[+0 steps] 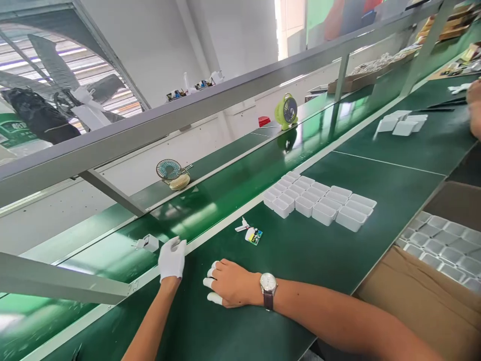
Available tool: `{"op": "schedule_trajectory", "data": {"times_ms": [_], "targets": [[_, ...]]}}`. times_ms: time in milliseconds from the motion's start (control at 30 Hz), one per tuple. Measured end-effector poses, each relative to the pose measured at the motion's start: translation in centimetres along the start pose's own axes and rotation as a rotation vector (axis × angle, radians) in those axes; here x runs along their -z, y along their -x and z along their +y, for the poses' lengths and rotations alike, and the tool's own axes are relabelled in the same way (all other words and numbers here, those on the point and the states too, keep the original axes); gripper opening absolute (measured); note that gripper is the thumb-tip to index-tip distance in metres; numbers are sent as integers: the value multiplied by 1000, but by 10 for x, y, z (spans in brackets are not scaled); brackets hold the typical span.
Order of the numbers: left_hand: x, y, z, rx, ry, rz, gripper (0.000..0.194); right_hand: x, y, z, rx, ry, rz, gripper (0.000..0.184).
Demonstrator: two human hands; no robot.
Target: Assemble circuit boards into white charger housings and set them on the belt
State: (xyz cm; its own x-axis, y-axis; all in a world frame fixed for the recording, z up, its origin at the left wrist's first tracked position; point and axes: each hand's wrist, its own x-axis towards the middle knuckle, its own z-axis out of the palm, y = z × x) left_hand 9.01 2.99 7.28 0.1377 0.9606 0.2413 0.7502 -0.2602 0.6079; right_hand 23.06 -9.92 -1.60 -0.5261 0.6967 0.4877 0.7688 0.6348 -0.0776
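Note:
My left hand [172, 258], in a white glove, rests with fingers apart on the pale edge strip of the green conveyor belt [210, 200], holding nothing. A small white part [149, 242] lies on the belt just left of it. My right hand [229, 283], wearing white finger cots and a wristwatch, lies flat on the green worktable [300, 250] with nothing in it. A small circuit board with a white piece [251, 233] sits on the table just beyond my right hand. A block of white plastic trays [317, 199] stands further right.
Grey metal rails [169, 120] cross above the belt. A teal fan [169, 170] and a green fan [286, 110] stand on the far side. More white trays [402, 123] lie far right, near another person's hand [474, 108]. A box of clear trays [443, 245] sits at right.

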Motion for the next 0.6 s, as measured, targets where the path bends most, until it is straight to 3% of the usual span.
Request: {"op": "schedule_trajectory", "data": {"times_ms": [100, 233, 333, 467, 600], "targets": [[-36, 12, 31, -206, 69, -224, 23, -3, -1, 1, 3, -1, 7, 39], [-85, 38, 99, -570, 111, -496, 29, -5, -4, 2, 7, -49, -78, 34], [-113, 50, 145, -813, 34, -595, 39, -7, -7, 3, 4, -100, -142, 21], [-143, 50, 181, -895, -36, -652, 35, -11, -8, 8, 43, -83, -95, 18], [-163, 44, 195, -912, -45, -699, 22, -4, -8, 15, 71, -97, -100, 18]]}}
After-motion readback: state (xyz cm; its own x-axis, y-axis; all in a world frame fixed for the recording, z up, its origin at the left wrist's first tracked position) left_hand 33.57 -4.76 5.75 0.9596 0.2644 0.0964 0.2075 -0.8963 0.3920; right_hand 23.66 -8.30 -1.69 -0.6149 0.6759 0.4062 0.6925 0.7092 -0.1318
